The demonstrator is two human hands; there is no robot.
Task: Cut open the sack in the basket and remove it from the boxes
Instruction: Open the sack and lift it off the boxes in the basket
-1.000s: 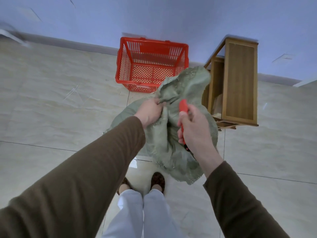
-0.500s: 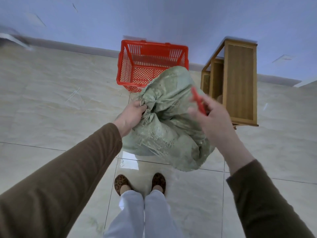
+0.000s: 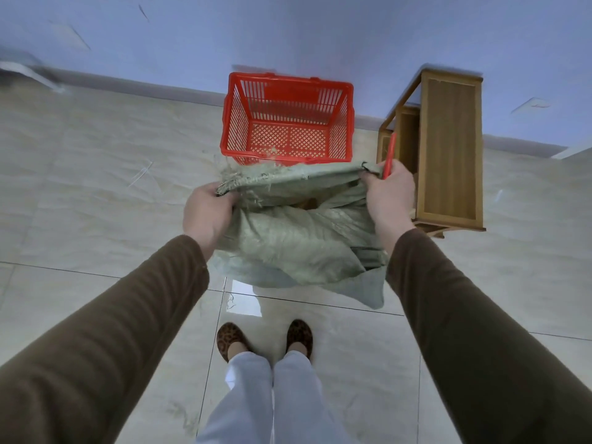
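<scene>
Since half a second ago, both hands have spread the sack (image 3: 298, 241) mouth wide. Left hand (image 3: 206, 213) fingers clamp its frayed rim at nine o'clock; right hand (image 3: 389, 195), at three, pinches rim plus red cutter (image 3: 390, 155). Soft, light weave; grip the rim. It hangs above the floor, below the basket (image 3: 235, 123) at twelve.

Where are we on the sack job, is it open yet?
Done: the sack is out of the red basket, its frayed mouth open. In hand: left hand and right hand spread the mouth, the right also holding the red cutter. Left: pulling the sack off its contents, barely visible inside.
</scene>
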